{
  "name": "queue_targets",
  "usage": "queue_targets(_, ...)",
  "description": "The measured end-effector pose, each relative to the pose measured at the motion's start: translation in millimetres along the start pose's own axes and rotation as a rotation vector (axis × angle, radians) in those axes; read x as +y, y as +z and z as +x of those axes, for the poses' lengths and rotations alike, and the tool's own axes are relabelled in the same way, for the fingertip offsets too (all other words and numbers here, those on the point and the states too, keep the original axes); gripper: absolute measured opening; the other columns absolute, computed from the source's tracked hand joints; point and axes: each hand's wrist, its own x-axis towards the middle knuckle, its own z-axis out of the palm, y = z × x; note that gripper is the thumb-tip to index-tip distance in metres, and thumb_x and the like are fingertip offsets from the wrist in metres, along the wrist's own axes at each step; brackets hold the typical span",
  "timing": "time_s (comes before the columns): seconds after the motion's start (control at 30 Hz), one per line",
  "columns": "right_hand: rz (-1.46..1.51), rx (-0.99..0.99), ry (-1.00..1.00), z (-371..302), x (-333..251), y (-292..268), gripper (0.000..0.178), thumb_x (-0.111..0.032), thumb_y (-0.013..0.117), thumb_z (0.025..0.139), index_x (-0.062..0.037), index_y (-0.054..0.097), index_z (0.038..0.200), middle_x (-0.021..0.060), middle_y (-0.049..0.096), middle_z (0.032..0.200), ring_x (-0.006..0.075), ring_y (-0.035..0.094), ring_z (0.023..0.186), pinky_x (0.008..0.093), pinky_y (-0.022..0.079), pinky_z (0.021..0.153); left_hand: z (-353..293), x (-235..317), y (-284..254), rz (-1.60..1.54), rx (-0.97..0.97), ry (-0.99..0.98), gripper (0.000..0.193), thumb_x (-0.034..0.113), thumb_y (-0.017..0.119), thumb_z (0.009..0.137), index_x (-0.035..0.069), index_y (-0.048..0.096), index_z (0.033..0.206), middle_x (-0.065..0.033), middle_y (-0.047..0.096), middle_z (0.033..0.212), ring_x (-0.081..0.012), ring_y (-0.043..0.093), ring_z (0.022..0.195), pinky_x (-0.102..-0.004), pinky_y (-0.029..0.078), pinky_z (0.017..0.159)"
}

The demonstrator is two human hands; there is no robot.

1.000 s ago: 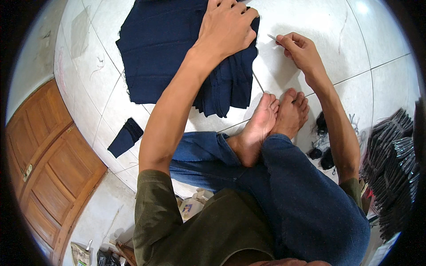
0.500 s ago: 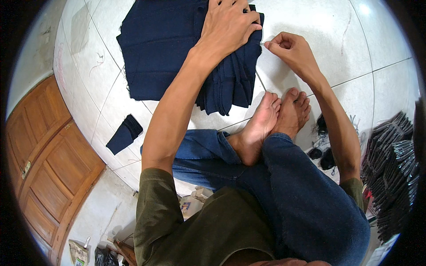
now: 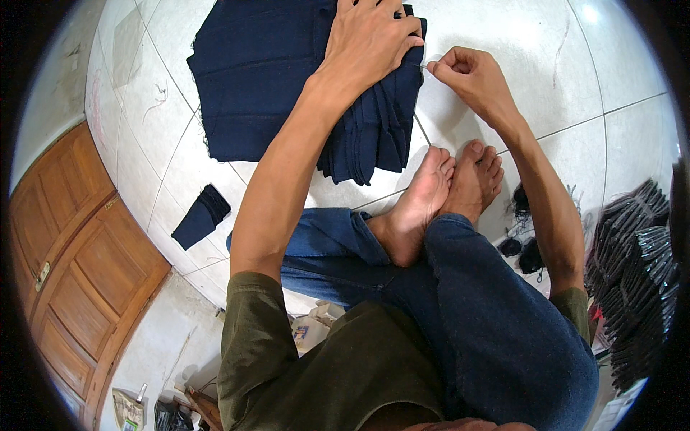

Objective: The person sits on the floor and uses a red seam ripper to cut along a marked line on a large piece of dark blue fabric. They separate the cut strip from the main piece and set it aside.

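Note:
A stack of folded navy fabric (image 3: 259,79) lies on the floor at the top of the view, with raw, fraying edges on its left side. My left hand (image 3: 374,36) presses down on the stack's right part, its fingers bent and its thumb and forefinger closed on the cloth near the right edge. Some of its fingertips are cut off by the top of the picture. Just right of that edge, my right hand (image 3: 463,68) pinches a thin, pale, needle-like thing (image 3: 423,67) between thumb and forefinger. Its tip reaches the cloth's edge; whether it enters the cloth I cannot tell.
A small folded navy piece (image 3: 201,218) lies on the white tiles at left. My bare feet (image 3: 449,190) are crossed below the stack. Dark thread bundles (image 3: 530,255) and a heap of black plastic-wrapped packs (image 3: 632,280) lie at right. A wooden door (image 3: 79,273) stands at far left.
My right hand has shifted slightly up, with the thin thing still pinched at the fabric's edge. My left hand stays in place on the stack.

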Motion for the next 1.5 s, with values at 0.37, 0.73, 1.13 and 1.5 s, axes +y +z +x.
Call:
queue_targets(0.37, -0.086, -0.023, -0.012, -13.6, 6.4, -14.8, 0.045, -0.044, 0.074, 0.086, 0.0005, 0.075, 0.093, 0.0150, 0.074, 0.082, 0.0226, 0.070, 0.077, 0.0359, 0.054, 0.073, -9.7, 17.9, -3.6, 0.210, -0.079, 0.206, 0.032, 0.007, 0.064, 0.085, 0.013, 0.066, 0.117, -0.0065, 0.065, 0.111, -0.0256, 0.063, 0.110, -0.0428, 0.045, 0.101)
queue_targets(0.73, 0.282, 0.059, 0.201, -44.0, 31.6, -23.4, 0.031, -0.037, 0.072, 0.096, -0.0059, 0.071, 0.090, -0.0058, 0.054, 0.073, 0.0055, 0.043, 0.069, 0.0231, 0.033, 0.065, -30.6, 28.4, -12.9, 0.088, -0.323, 0.255, 0.038, 0.011, 0.069, 0.084, 0.007, 0.065, 0.122, -0.0103, 0.063, 0.106, -0.0219, 0.071, 0.083, -0.0330, 0.059, 0.073)
queue_targets(1.13, 0.245, 0.051, 0.124, -52.6, 31.5, -14.3, 0.034, -0.036, 0.069, 0.095, -0.0015, 0.073, 0.095, 0.0017, 0.066, 0.077, 0.0105, 0.056, 0.072, 0.0266, 0.044, 0.069, -19.3, 32.0, -16.3, 0.175, -0.392, 0.107, 0.061, 0.010, 0.072, 0.083, 0.018, 0.058, 0.141, -0.0129, 0.058, 0.110, -0.0291, 0.070, 0.091, -0.0386, 0.060, 0.073)
queue_targets(1.5, 0.149, -0.052, 0.155, -63.5, 24.2, -1.3, 0.027, -0.029, 0.072, 0.096, -0.0029, 0.068, 0.092, -0.0033, 0.061, 0.074, 0.0051, 0.049, 0.071, 0.0233, 0.037, 0.065, -10.6, 11.7, -26.7, 0.111, -0.497, 0.101, 0.032, 0.017, 0.066, 0.092, 0.014, 0.066, 0.123, -0.0103, 0.063, 0.110, -0.0285, 0.064, 0.103, -0.0441, 0.054, 0.085)
